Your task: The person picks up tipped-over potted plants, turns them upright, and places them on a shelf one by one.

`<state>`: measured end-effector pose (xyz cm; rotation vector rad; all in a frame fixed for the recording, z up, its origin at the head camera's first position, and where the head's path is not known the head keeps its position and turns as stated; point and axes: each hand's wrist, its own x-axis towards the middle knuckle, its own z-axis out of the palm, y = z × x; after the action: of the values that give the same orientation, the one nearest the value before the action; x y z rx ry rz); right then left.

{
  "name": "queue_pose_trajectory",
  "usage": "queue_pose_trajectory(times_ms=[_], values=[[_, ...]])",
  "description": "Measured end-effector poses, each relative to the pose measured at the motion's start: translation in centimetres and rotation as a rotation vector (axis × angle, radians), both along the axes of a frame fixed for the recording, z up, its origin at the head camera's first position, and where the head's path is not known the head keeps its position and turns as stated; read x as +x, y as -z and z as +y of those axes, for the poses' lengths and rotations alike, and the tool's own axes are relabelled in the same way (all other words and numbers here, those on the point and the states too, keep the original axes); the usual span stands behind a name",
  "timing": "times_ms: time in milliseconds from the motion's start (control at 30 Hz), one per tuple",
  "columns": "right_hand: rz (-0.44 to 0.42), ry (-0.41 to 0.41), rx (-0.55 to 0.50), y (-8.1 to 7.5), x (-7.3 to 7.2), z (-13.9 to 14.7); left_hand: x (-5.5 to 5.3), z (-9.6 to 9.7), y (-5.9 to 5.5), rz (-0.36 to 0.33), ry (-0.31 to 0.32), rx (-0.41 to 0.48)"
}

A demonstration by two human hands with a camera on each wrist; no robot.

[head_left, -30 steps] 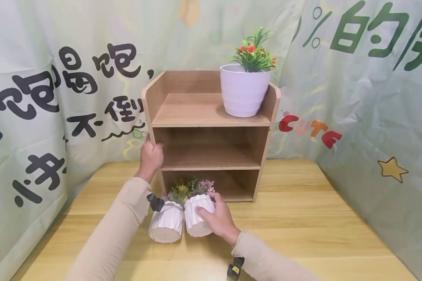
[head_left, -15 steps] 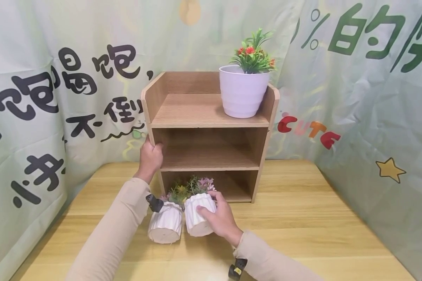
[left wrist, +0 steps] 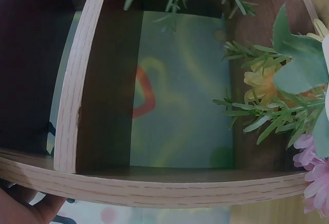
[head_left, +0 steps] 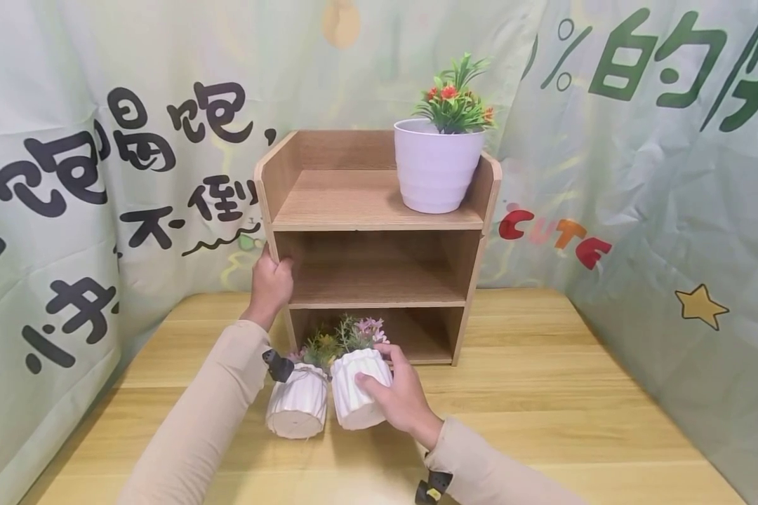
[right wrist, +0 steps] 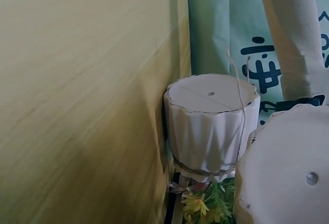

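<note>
My left hand (head_left: 271,286) grips the left side panel of a three-tier wooden shelf (head_left: 385,223), thumb on the front edge. In the left wrist view, part of that hand (left wrist: 23,207) shows at the panel's edge. My right hand (head_left: 406,396) holds a small white ribbed flowerpot (head_left: 349,400), which leans toward the shelf with its underside facing me. Its pink flowers (head_left: 370,330) overlap the bottom compartment's opening. To its left, a matching flowerpot (head_left: 297,401) lies on its side, its base also toward me, and twine (right wrist: 205,171) circles its rim.
On the shelf's top right stands a larger white pot (head_left: 439,165) with red flowers and green leaves. The shelf rests on a wooden table (head_left: 543,393). Printed fabric (head_left: 638,175) hangs around the back and sides.
My right hand has shifted slightly to the right, and the pot in it has moved slightly with it. My left hand keeps its grip on the shelf.
</note>
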<state>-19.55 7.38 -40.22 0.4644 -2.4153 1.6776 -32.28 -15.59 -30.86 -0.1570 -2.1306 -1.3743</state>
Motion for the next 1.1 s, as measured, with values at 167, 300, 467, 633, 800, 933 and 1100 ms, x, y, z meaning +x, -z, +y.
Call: queue_pose_trajectory(times_ms=[167, 300, 467, 633, 800, 933, 1100], values=[[0.009, -0.016, -0.024, -0.5, 0.4, 0.2, 0.1, 0.1, -0.1, -0.009, 0.0, 0.003], [0.019, -0.033, -0.048, -1.0, 0.8, 0.3, 0.2, 0.1, -0.1, -0.012, 0.001, 0.001], [0.047, -0.059, -0.073, -1.6, 1.3, 0.3, 0.2, 0.1, -0.1, -0.005, 0.001, -0.003], [0.082, -0.057, -0.095, -2.2, 1.6, 0.3, 0.2, 0.0, -0.1, -0.011, 0.004, -0.001], [0.107, -0.074, -0.129, -2.9, 1.8, 0.4, 0.3, 0.1, -0.1, -0.025, 0.002, 0.007], [0.136, -0.09, -0.149, -3.4, 1.9, 0.5, 0.3, 0.1, -0.1, -0.021, -0.001, 0.011], [0.165, -0.095, -0.165, -4.2, 1.9, 0.5, 0.2, 0.1, -0.1, -0.005, -0.004, 0.011]])
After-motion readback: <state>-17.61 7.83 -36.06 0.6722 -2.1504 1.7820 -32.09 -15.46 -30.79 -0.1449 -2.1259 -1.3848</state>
